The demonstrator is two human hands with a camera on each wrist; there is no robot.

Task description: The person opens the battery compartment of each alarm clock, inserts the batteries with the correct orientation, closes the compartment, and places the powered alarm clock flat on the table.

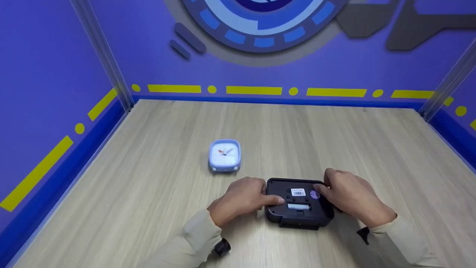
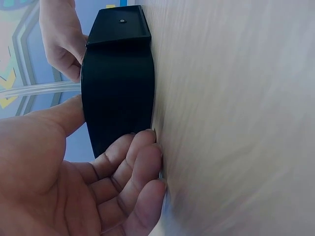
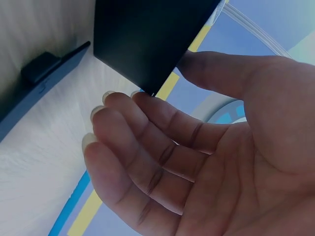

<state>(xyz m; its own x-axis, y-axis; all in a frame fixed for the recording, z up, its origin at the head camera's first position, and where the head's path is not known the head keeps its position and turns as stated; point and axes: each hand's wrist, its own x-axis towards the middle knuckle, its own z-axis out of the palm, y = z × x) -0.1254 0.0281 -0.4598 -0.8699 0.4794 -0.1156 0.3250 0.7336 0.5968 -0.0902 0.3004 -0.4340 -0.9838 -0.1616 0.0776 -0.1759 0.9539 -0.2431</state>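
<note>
A black battery-powered device (image 1: 277, 186) lies back side up on the table; its front is hidden. A pale battery (image 1: 298, 206) shows in a slot in its back, below a white barcode label (image 1: 298, 192) and a round purple sticker (image 1: 315, 194). My left hand (image 1: 243, 197) grips the device's left end, thumb flat on the back, fingers curled against the side near the tabletop. At the right end my right hand (image 1: 351, 191) holds it, thumb near the purple sticker and the index fingertip at a corner in the right wrist view.
A small light-blue alarm clock (image 1: 225, 155) stands behind the left hand, dial facing up toward me. Dark flat thing with a small bump (image 3: 42, 69) shows at the left of the right wrist view. Blue panels (image 1: 238, 74) wall in the wooden tabletop (image 1: 156, 156).
</note>
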